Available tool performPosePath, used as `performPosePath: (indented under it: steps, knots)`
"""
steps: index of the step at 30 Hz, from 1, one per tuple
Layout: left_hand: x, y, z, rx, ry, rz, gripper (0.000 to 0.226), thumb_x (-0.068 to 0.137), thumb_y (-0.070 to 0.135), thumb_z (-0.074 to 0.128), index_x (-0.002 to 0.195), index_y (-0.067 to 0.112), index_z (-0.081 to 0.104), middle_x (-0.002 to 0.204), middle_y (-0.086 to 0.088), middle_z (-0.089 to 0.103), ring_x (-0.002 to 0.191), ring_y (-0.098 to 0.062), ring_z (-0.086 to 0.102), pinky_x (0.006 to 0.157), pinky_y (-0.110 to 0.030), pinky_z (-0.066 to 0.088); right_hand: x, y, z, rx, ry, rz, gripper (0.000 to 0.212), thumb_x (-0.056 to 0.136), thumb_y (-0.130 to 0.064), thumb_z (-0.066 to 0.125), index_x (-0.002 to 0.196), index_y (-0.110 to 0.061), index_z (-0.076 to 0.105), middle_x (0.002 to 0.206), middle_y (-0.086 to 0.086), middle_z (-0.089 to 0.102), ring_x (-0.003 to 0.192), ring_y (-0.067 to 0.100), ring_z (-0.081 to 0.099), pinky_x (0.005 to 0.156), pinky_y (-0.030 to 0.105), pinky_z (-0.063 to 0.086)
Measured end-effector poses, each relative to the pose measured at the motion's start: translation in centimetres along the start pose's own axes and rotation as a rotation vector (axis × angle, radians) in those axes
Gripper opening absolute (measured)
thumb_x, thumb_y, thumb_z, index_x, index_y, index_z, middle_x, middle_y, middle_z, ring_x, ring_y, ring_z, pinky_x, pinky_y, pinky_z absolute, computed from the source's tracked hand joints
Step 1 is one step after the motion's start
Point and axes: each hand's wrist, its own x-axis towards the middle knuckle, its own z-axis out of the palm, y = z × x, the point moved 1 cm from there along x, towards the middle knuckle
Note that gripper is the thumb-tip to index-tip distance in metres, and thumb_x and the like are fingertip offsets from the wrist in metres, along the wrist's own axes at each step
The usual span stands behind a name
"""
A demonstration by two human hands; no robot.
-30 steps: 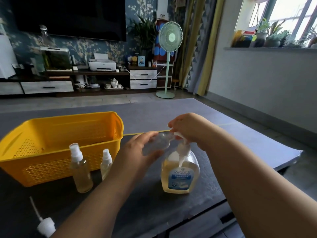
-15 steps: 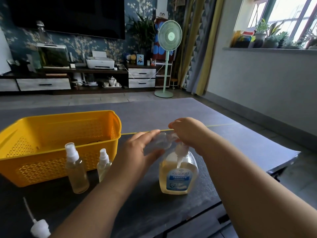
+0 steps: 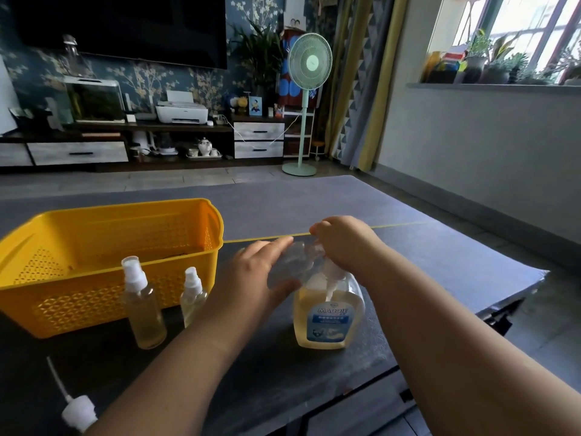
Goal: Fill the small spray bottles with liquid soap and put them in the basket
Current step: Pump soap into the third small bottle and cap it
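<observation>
My left hand [image 3: 251, 278] grips a small clear spray bottle [image 3: 294, 262], uncapped and tilted with its mouth toward the pump spout. My right hand [image 3: 345, 243] rests on top of the pump of the liquid soap bottle [image 3: 328, 313], fingers curled over the pump head. The soap bottle stands upright on the dark table and holds yellowish liquid. Two small spray bottles, a taller one [image 3: 143, 306] and a shorter one [image 3: 192, 297], stand capped with yellowish liquid in front of the yellow basket [image 3: 103, 221]. A loose white spray cap with its tube [image 3: 75, 407] lies at the near left.
The dark table [image 3: 440, 262] ends at the right and near edges, with floor beyond. Far behind stand a TV cabinet [image 3: 78, 152], a printer and a green floor fan [image 3: 309, 64]. A window sill with plants [image 3: 503, 70] is at the upper right.
Both hands and the pump head have sunk slightly toward the soap bottle. The view shifted a little; the other bottles and the basket have not moved.
</observation>
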Motion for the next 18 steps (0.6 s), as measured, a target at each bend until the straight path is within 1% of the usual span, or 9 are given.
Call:
performPosePath:
  steps: [2,4,6,10,11,14,18]
  knots:
    - [0.0,0.3,-0.3,0.03,0.014,0.001,0.06,0.089,0.038,0.058,0.141,0.04,0.028,0.139,0.018,0.039,0.127,-0.005,0.036,0.09,-0.011,0.022,0.0,0.2,-0.6,0.019,0.018,0.002,0.035,0.096,-0.008,0.051,0.131,-0.009,0.056,0.128,0.01,0.061,0.118,0.031,0.058,0.094,0.037,0.052]
    - [0.2,0.5,-0.7,0.024,0.031,0.015,0.062,0.088,0.035,0.061,0.141,0.036,0.03,0.138,0.012,0.044,0.125,-0.008,0.041,0.09,-0.013,0.029,-0.2,0.4,-1.3,0.039,0.034,-0.017,0.034,0.098,-0.013,0.051,0.13,-0.007,0.056,0.126,0.012,0.061,0.116,0.032,0.059,0.095,0.039,0.053]
    - [0.3,0.7,-1.0,0.028,0.051,0.018,0.059,0.085,0.035,0.064,0.137,0.031,0.036,0.133,0.009,0.051,0.12,-0.01,0.047,0.085,-0.015,0.034,0.0,0.3,-1.7,0.033,0.009,-0.007,0.037,0.096,-0.011,0.055,0.133,-0.008,0.054,0.127,0.01,0.06,0.116,0.031,0.059,0.094,0.038,0.053]
    - [0.2,0.6,-1.0,0.053,0.047,0.004,0.047,0.084,0.036,0.065,0.127,0.03,0.045,0.125,0.011,0.055,0.111,-0.007,0.051,0.072,-0.008,0.033,0.4,0.2,-0.4,0.012,0.035,-0.025,0.038,0.097,-0.007,0.05,0.134,-0.01,0.053,0.129,0.009,0.06,0.119,0.03,0.058,0.092,0.036,0.052]
    - [0.1,0.4,-0.9,0.061,0.04,0.001,0.046,0.084,0.035,0.065,0.126,0.031,0.046,0.124,0.011,0.055,0.11,-0.007,0.05,0.072,-0.008,0.032,0.3,0.1,-0.2,0.012,0.045,-0.024,0.038,0.097,-0.006,0.048,0.134,-0.01,0.053,0.129,0.009,0.06,0.119,0.031,0.058,0.091,0.036,0.05]
    - [0.0,0.1,-0.7,0.076,0.012,-0.003,0.046,0.083,0.037,0.065,0.126,0.032,0.047,0.125,0.011,0.054,0.113,-0.006,0.048,0.08,-0.012,0.031,-0.1,0.0,0.8,0.05,0.038,0.002,0.038,0.097,-0.005,0.046,0.134,-0.01,0.054,0.129,0.011,0.06,0.119,0.033,0.057,0.091,0.036,0.049]
    - [-0.1,0.0,-0.6,0.078,0.016,-0.005,0.05,0.083,0.04,0.063,0.129,0.034,0.046,0.128,0.012,0.052,0.116,-0.005,0.046,0.079,-0.011,0.029,0.0,0.1,1.1,0.099,0.064,0.017,0.035,0.096,-0.008,0.048,0.13,-0.009,0.056,0.125,0.012,0.062,0.115,0.034,0.058,0.09,0.035,0.049]
